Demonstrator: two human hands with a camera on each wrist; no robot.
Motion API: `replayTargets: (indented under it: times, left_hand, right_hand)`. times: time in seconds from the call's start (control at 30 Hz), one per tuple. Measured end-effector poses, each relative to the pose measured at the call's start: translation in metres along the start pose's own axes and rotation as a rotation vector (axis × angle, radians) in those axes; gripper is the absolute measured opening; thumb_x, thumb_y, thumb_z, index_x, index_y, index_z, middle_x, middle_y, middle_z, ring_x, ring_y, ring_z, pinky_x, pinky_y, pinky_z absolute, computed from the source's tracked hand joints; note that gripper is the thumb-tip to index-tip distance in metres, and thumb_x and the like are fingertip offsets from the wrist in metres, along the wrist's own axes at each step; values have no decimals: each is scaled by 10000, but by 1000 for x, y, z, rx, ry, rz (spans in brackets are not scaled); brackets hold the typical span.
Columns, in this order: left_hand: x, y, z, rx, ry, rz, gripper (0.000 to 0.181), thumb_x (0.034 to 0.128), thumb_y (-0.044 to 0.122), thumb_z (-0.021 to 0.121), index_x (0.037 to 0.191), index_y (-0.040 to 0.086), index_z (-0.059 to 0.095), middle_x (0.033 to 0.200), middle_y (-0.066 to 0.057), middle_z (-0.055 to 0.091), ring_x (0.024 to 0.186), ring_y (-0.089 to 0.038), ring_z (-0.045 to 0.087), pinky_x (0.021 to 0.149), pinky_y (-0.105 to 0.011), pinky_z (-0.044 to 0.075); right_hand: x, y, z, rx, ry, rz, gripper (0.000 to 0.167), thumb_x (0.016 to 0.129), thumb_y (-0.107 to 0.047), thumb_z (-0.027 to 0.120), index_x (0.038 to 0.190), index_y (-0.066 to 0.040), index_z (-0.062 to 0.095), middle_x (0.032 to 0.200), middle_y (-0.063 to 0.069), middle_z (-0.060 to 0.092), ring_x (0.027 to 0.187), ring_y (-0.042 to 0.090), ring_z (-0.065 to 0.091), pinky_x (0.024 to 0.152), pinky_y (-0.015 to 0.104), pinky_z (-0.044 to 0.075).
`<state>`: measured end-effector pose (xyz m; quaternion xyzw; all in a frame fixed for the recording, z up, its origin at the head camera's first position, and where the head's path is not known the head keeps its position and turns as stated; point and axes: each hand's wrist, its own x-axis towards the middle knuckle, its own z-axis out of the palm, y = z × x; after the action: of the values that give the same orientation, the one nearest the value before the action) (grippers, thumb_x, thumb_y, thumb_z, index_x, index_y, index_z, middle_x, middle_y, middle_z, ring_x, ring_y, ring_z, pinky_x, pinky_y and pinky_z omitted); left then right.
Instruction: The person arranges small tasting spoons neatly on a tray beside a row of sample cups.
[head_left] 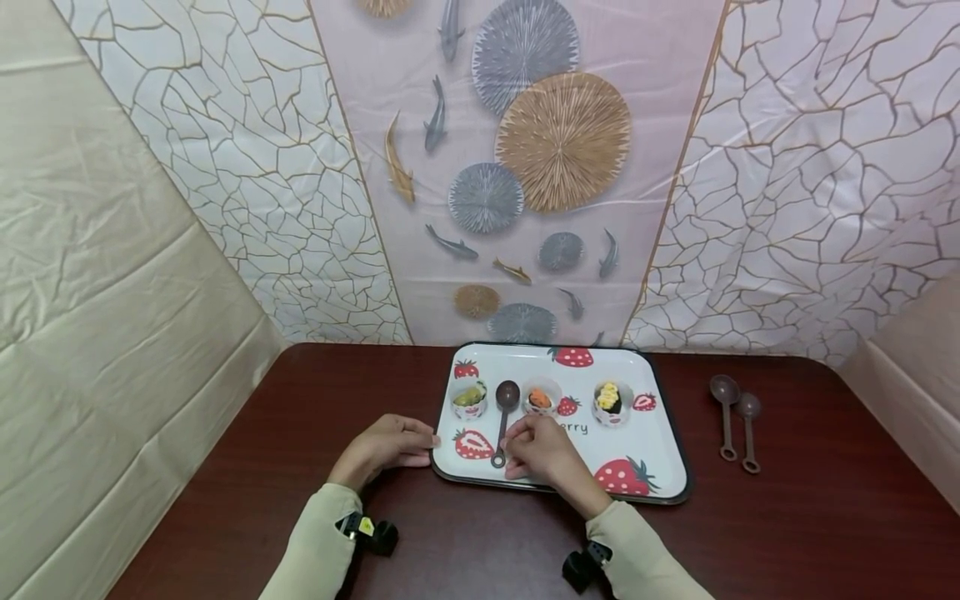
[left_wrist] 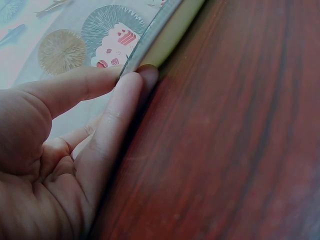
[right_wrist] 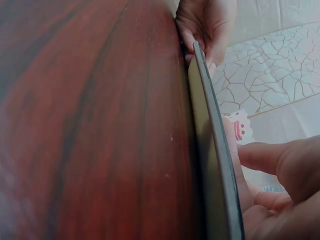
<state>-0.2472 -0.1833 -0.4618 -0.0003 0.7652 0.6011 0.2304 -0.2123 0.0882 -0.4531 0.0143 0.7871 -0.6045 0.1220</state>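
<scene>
Right hand (head_left: 546, 450) is sitting just beside the dark spoon (head_left: 504, 425), can't tell if it's pinching the handle. Spoon's lying on the tray (head_left: 651, 437) at that hand's ten o'clock, running roughly twelve to six. Left hand (head_left: 392, 442) is farther off, pinching the tray's edge near nine o'clock.

We count one left hand (head_left: 386, 447) and one right hand (head_left: 542, 450), two sleeves (head_left: 318, 542) and two wrist cameras (head_left: 385, 538). We find one strawberry-print tray (head_left: 517, 362), one wood-grain table (head_left: 832, 525), three small food cups (head_left: 470, 412) and three measuring spoons (head_left: 504, 419): one on the tray, two on the table. We make out six printed strawberries (head_left: 622, 477), though the right hand covers part of the tray.
</scene>
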Motion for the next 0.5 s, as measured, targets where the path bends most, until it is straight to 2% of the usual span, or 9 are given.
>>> replayTargets:
  times: [0.17,0.5]
  left_hand:
    - [1,1,0,5,1,3,367,963,139,767,1233,-95,684,1051,-105,726,829,-128,715,797,-292,671]
    - [1,-1,0,12,-5,7,366,971,146,763,1236,-94,684,1076,-112,738,840,-128,719,796,-289,670]
  right_hand:
    - [-6,-4,-7,-82,21,-49,134,989,28,586,975,48,717,697,103,643,535,137,653,531,301,633]
    - [-27,-11,-25,-202,57,-115,188,1054,-111,644,906,-1,677,678,62,625,534,137,575,463,280,569]
